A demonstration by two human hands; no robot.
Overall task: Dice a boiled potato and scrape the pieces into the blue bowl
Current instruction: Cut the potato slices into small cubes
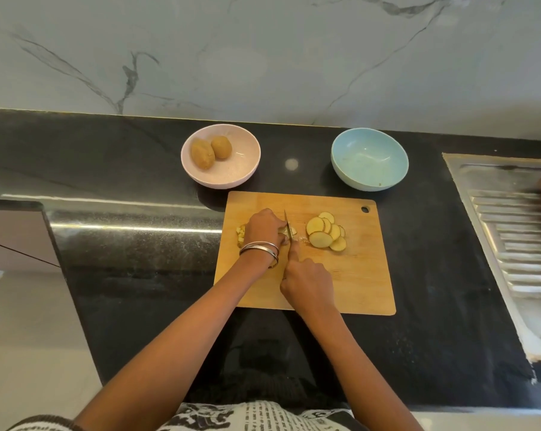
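On the wooden cutting board [356, 275] my left hand [263, 227] curls over a few potato slices [284, 232] and holds them down. My right hand [306, 279] grips the knife [288, 227], forefinger along its back, with the blade standing just right of my left fingers. Small diced potato pieces [240, 235] lie at the left of my left hand. A fan of round potato slices [325, 231] lies to the right of the blade. The blue bowl [369, 163] stands behind the board at the right and looks empty.
A pink bowl [221, 157] with two whole potatoes [211, 150] stands behind the board at the left. A steel sink drainboard [511, 231] lies at the far right. The black counter [138, 244] ends at a step on the left, with a marble wall behind.
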